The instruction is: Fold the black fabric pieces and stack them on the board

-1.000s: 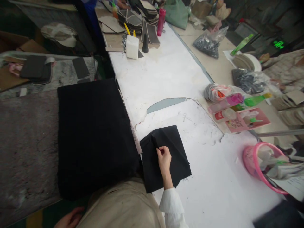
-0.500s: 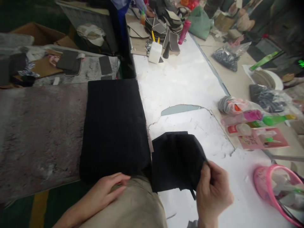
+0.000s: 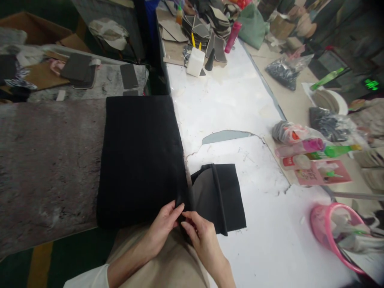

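A large black fabric piece (image 3: 139, 160), possibly a stack, lies across the grey bench and reaches the white table's edge. On the white table sits a smaller black fabric piece (image 3: 235, 196), with a grey-sided flap (image 3: 205, 192) folded over it to the left. My left hand (image 3: 166, 218) pinches black fabric by the table edge, thumb and fingers pressed together. Close beside it, my right hand (image 3: 202, 232) also pinches the fabric, its fingertips almost touching the left ones. Fingers partly hide where the fabric edges meet.
Right of the hands stands a pink basket (image 3: 325, 228) of odds and ends. Bottles, including a pink bottle (image 3: 300, 148), lie along the table's right side. A white container (image 3: 196, 62), a dark cone (image 3: 210, 60) and stacked grey pieces (image 3: 196, 30) stand at the far end.
My right hand has moved left from the smaller piece's right side, folding a layer over so its grey side shows. My left hand has risen and closed on the fabric.
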Demonstrator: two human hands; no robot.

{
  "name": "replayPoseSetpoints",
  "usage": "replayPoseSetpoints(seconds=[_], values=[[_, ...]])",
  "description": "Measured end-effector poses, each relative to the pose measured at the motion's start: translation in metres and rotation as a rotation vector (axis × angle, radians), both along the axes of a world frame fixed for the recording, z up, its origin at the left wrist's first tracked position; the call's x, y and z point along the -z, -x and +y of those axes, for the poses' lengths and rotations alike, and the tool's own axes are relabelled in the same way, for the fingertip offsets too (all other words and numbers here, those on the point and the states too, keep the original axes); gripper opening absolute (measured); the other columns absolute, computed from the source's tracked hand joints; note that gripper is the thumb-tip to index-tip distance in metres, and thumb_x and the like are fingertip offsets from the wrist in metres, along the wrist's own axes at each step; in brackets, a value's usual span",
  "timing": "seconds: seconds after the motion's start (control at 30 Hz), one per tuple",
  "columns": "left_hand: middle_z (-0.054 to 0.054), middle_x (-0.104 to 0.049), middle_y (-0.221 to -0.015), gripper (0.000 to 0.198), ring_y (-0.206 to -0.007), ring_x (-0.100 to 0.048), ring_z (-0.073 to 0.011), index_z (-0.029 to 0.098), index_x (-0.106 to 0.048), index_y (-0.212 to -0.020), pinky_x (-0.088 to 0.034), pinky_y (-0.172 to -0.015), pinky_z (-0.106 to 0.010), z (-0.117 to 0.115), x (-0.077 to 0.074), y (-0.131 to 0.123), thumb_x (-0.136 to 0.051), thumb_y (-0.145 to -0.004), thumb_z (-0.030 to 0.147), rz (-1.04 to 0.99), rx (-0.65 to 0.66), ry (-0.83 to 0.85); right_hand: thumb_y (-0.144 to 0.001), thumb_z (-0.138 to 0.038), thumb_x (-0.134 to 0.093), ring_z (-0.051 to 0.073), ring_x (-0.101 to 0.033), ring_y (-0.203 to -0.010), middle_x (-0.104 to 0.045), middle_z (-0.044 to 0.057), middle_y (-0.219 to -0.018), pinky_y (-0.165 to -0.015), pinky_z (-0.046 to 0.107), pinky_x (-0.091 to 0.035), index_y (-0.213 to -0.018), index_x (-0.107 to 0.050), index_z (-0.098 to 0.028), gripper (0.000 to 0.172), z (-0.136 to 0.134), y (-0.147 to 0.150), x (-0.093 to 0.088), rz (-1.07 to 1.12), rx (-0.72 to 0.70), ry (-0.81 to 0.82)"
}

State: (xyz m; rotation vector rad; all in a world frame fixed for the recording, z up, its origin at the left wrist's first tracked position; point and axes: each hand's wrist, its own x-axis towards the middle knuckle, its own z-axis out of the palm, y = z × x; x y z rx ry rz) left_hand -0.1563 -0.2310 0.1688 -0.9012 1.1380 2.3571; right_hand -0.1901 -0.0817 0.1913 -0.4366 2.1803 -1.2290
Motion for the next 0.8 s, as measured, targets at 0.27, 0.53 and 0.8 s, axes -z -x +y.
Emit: replayPoseSetpoints(seconds=[0.27, 0.53, 0.8], values=[[-0.009, -0.067, -0.120, 0.046, -0.110, -0.062, -0.0260, 0.020, -0.063, -0.124, -0.052, -0.090, -0.035, 0.002, 0.006, 0.006, -0.064, -0.086, 0.045, -0.017, -0.040, 0.008, -0.097, -0.043, -0.042, 0.023, -0.065, -0.095, -0.068, 0.010, -0.107, -0.084, 0.037, -0.054, -0.113, -0.061, -0.018, 0.035, 0.068, 0.071, 0.094, 0.260, 0.371, -0.247], [-0.007, -0.066, -0.125, 0.044, -0.116, -0.060, -0.0259, 0.024, -0.060, -0.128, -0.051, -0.095, -0.035, 0.004, 0.008, 0.004, -0.060, -0.089, 0.042, -0.011, -0.104, 0.036, -0.101, -0.029, -0.033, 0.025, -0.054, -0.112, -0.060, 0.011, -0.124, -0.094, 0.040, -0.048, -0.123, -0.060, -0.018, 0.036, 0.105, 0.075, 0.154, 0.586, 0.126, -0.545], [-0.008, -0.069, -0.109, 0.022, -0.109, -0.062, -0.0305, 0.023, -0.075, -0.090, -0.048, -0.101, -0.042, -0.040, 0.027, -0.018, -0.071, -0.072, 0.036, 0.129, -0.079, 0.711, -0.102, -0.031, -0.033, 0.025, -0.052, -0.113, -0.059, 0.011, -0.126, -0.093, 0.039, -0.045, -0.124, -0.059, -0.018, 0.037, 0.109, 0.072, 0.163, 0.655, 0.126, -0.568]])
